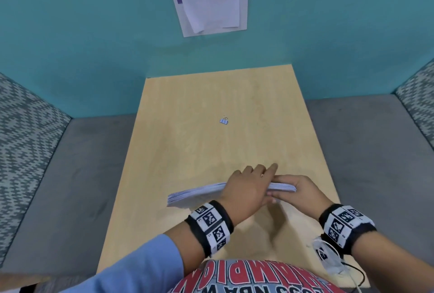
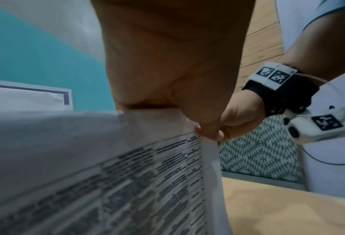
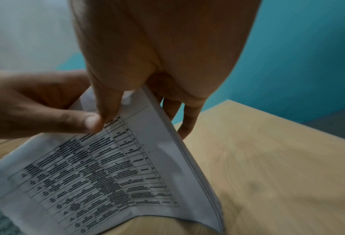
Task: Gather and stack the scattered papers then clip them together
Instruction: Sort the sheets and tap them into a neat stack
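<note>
Above the bench [image 1: 187, 152], the papers [image 1: 195, 193] are clamped edge-up in both grips: left hand [image 1: 246, 189] over the top, right hand [image 1: 303, 191] pinching the end; a clip [image 1: 224, 120] lies well beyond.

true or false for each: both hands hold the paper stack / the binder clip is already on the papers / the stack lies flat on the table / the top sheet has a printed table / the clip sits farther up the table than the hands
1. Both hands hold the paper stack. True: the left hand and the right hand both grip it.
2. The binder clip is already on the papers. False: it lies alone on the table, apart from the stack.
3. The stack lies flat on the table. False: it is held up on edge, above the wood.
4. The top sheet has a printed table. True: the wrist views show ruled rows and columns of text.
5. The clip sits farther up the table than the hands. True: it lies nearer the teal wall.
</note>
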`<action>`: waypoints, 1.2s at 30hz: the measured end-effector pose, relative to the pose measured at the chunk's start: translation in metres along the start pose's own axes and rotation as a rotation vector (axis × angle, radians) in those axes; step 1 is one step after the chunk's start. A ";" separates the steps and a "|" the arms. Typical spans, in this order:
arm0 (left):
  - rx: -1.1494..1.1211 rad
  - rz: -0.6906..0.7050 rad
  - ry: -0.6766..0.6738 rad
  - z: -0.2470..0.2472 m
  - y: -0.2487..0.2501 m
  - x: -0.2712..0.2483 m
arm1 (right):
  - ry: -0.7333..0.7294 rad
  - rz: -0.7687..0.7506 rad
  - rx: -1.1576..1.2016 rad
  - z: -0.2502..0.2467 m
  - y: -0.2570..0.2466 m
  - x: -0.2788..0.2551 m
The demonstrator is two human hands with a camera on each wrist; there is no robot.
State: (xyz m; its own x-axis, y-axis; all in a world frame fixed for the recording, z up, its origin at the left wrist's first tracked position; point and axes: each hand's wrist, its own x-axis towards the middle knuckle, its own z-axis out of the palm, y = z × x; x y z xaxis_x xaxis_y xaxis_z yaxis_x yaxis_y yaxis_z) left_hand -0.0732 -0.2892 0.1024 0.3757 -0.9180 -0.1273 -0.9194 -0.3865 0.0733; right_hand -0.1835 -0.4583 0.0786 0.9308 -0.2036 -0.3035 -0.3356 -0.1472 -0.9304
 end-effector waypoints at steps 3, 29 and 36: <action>0.065 0.021 -0.067 0.004 -0.011 0.005 | 0.003 -0.020 -0.104 0.000 -0.003 -0.003; 0.114 -0.293 -0.381 -0.045 -0.148 -0.091 | -0.032 0.138 -0.939 -0.025 -0.048 0.007; 0.342 -0.161 -0.397 -0.112 -0.090 -0.066 | -0.176 -0.172 -1.125 0.057 -0.130 0.014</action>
State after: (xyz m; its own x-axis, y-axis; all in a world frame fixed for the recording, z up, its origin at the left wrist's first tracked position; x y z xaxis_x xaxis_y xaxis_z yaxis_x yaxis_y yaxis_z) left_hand -0.0019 -0.2041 0.2147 0.5032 -0.7195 -0.4786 -0.8640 -0.4078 -0.2952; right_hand -0.1186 -0.3868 0.1836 0.9544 0.0280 -0.2973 -0.0589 -0.9584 -0.2792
